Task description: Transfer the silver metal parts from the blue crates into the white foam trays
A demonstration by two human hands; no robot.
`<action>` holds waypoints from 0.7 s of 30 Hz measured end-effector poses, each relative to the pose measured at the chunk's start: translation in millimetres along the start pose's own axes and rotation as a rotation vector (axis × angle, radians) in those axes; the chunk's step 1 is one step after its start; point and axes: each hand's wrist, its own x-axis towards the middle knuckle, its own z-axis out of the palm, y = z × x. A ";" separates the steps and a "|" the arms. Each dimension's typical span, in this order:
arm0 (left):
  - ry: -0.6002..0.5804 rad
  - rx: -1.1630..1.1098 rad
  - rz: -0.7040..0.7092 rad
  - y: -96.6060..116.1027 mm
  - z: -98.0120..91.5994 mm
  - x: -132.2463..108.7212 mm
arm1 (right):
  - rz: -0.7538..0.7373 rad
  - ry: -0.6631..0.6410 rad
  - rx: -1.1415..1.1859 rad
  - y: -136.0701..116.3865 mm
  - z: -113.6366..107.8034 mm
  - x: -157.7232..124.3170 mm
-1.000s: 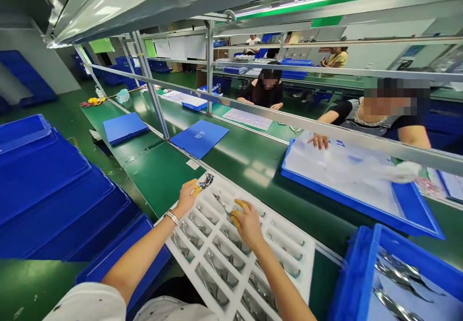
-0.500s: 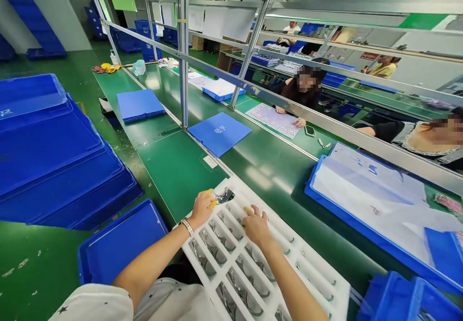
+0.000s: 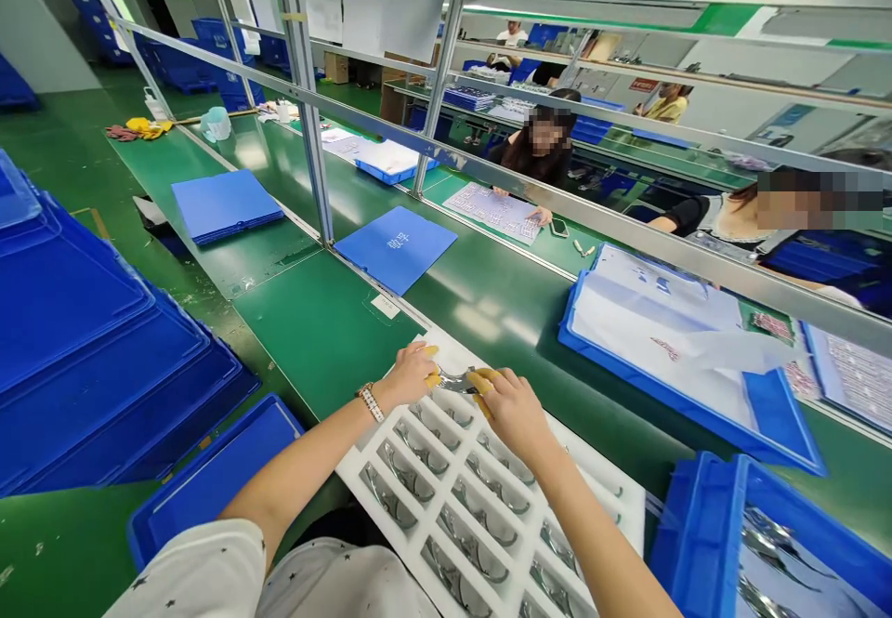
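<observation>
A white foam tray (image 3: 452, 348) with rows of slots lies in front of me. Shiny curved metal parts (image 3: 416, 474) sit in many of its slots. Above the tray's far end, one such curved metal part is stretched between my two hands. My left hand (image 3: 406, 378) pinches its left end, and my right hand (image 3: 514, 415) grips its right end. Yellow covers are on some fingertips of both hands. My right forearm hides part of the tray's right side.
A blue bin (image 3: 703, 525) at lower right holds more shiny metal parts. Behind it lies a blue tray (image 3: 759, 441) with white sheets. Blue folders (image 3: 397, 246) rest on the green bench beyond. Blue crates (image 3: 104, 339) are stacked at left. Metal rails cross ahead; co-workers sit opposite.
My right hand has moved from over the slots to the metal part and now grips its right end. The view has shifted right, showing more of the blue bin.
</observation>
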 end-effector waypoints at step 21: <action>0.161 0.031 -0.239 -34.9 51.3 26.3 | 0.355 0.009 0.301 7.6 94.3 9.7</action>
